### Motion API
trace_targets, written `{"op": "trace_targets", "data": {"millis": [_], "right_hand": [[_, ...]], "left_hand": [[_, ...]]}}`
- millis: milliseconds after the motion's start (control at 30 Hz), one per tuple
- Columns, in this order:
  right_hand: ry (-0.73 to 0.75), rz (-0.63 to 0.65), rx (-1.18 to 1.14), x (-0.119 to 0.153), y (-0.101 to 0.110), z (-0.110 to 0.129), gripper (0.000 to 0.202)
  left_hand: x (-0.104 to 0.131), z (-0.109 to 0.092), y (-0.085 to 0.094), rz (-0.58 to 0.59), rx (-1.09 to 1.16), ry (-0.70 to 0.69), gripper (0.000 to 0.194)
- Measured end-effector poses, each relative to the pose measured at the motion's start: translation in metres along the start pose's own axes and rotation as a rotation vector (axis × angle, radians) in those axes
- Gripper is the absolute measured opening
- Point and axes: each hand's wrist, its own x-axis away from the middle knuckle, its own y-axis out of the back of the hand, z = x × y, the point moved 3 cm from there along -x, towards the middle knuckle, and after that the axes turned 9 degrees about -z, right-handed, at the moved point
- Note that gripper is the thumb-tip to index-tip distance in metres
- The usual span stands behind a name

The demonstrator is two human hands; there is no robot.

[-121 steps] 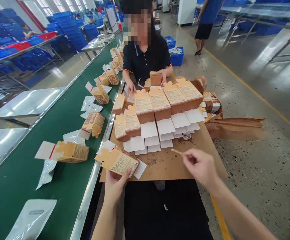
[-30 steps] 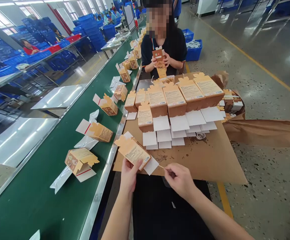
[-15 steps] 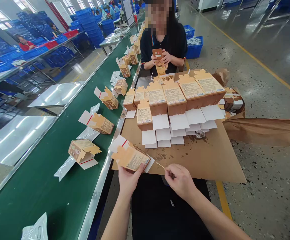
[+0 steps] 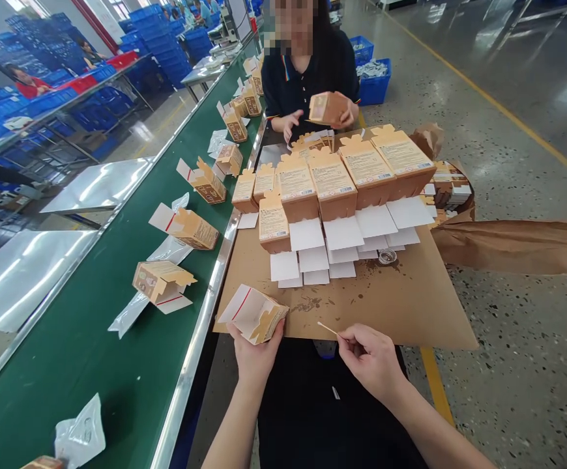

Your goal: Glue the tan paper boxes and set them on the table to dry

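My left hand (image 4: pixel 257 355) is closed around a small tan carton (image 4: pixel 260 314), held at the near left corner of the cardboard sheet (image 4: pixel 391 306). The carton's white flap with a red strip points up and left. A cotton swab (image 4: pixel 327 327) is pinched in my right hand (image 4: pixel 369 355), its tip pointing left toward the carton but apart from it. Beyond my hands lie stacked cartons (image 4: pixel 335 179) in rows, with white flaps (image 4: pixel 315 258) hanging toward me. A small clear dish (image 4: pixel 387 256) sits by the flaps on the right.
Along my left runs a green conveyor belt (image 4: pixel 117 384) with a metal edge, carrying open cartons (image 4: pixel 193 228) and plastic pouches (image 4: pixel 81 430). A co-worker (image 4: pixel 313 71) sits across the sheet, holding a carton (image 4: pixel 327 107). A brown paper bag (image 4: pixel 508 244) with cartons stands right.
My left hand has turned the carton, so its flap side now faces up. My right hand with the swab has shifted right, away from it. The co-worker's carton has been tipped sideways.
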Motion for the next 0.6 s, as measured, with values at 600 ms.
{"op": "trace_targets", "data": {"millis": [600], "right_hand": [[0.006,-0.062,0.022,-0.018,0.041,-0.031,0.04]], "left_hand": [[-0.068,0.004,0.08,-0.293,0.133,0.084,0.092]]}}
